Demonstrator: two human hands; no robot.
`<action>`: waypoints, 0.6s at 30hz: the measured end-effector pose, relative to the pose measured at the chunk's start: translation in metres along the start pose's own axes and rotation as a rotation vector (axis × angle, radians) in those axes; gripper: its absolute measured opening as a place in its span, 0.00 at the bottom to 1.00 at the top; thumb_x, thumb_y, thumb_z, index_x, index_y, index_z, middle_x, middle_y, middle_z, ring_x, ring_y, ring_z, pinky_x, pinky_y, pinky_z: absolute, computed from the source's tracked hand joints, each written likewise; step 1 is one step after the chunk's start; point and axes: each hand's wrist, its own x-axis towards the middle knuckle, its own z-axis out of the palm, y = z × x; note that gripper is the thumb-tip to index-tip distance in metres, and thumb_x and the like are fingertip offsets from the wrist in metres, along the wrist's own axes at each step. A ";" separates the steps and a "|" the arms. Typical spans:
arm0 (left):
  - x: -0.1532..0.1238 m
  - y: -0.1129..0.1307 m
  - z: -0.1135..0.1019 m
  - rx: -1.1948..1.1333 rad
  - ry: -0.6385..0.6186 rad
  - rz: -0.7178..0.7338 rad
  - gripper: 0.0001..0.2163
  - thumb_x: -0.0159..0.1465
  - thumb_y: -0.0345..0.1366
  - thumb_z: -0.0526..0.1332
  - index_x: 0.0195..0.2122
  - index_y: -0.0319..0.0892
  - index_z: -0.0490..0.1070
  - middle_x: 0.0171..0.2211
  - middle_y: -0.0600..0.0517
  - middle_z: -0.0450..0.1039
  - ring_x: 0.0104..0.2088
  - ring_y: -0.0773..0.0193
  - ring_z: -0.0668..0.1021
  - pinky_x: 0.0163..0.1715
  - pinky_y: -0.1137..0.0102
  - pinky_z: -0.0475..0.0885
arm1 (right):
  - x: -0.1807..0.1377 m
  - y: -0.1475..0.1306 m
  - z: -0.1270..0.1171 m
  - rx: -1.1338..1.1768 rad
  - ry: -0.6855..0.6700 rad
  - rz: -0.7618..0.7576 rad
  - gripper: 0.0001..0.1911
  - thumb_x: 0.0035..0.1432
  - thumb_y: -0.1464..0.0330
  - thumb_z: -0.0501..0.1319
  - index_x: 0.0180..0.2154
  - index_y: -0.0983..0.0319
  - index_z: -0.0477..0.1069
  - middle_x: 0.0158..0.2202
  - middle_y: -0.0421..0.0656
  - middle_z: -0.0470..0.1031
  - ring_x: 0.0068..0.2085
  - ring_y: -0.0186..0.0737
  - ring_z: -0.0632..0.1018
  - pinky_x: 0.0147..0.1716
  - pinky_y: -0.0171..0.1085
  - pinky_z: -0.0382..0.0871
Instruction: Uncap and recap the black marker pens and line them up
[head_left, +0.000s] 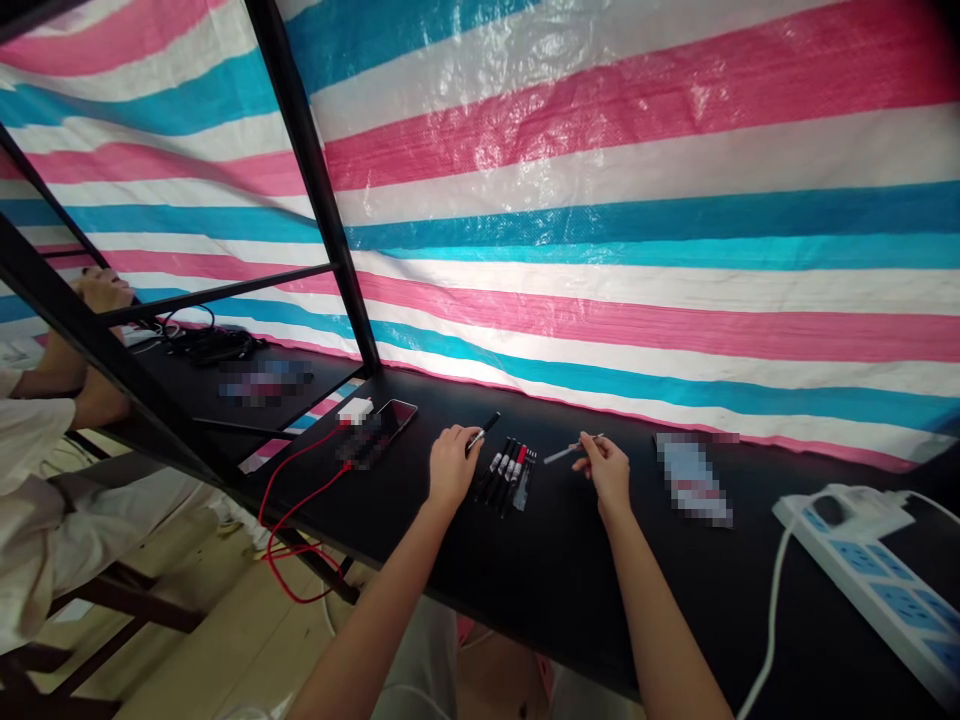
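Observation:
My left hand (451, 464) rests on the black table (525, 570) with its fingers closed round a black pen (484, 430) that points away to the upper right. My right hand (604, 468) pinches a thin grey pen part (570, 450) just above the table. Between the two hands lies a row of several pens (508, 474), black ones and one with a red cap, side by side.
A phone (391, 417) and a white charger (355, 410) with a red cable (296, 520) lie left of my hands. A white power strip (870, 570) sits at the right. A striped tarp (600, 200) hangs behind. Another person (52, 420) sits at the far left behind black frame bars (315, 170).

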 end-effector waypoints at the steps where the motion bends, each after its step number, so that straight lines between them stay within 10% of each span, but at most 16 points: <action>1: 0.000 -0.001 0.000 -0.016 -0.009 -0.037 0.09 0.62 0.36 0.53 0.42 0.44 0.67 0.32 0.52 0.68 0.35 0.65 0.69 0.34 0.70 0.63 | -0.002 -0.001 0.000 -0.070 -0.056 0.009 0.20 0.46 0.53 0.59 0.28 0.65 0.68 0.26 0.46 0.75 0.15 0.32 0.70 0.12 0.30 0.55; 8: -0.003 -0.007 0.008 -0.128 -0.232 -0.197 0.09 0.60 0.36 0.54 0.42 0.45 0.64 0.27 0.55 0.67 0.32 0.67 0.71 0.31 0.73 0.63 | -0.024 -0.005 0.017 -0.346 -0.344 0.028 0.21 0.45 0.63 0.62 0.42 0.64 0.68 0.17 0.37 0.71 0.13 0.33 0.69 0.14 0.31 0.62; 18: -0.002 -0.010 0.010 -0.144 -0.288 -0.135 0.08 0.59 0.36 0.55 0.39 0.44 0.66 0.27 0.56 0.68 0.32 0.67 0.71 0.32 0.73 0.62 | -0.030 -0.009 0.023 -0.333 -0.373 -0.003 0.17 0.47 0.68 0.61 0.42 0.61 0.66 0.17 0.33 0.67 0.13 0.30 0.69 0.14 0.30 0.66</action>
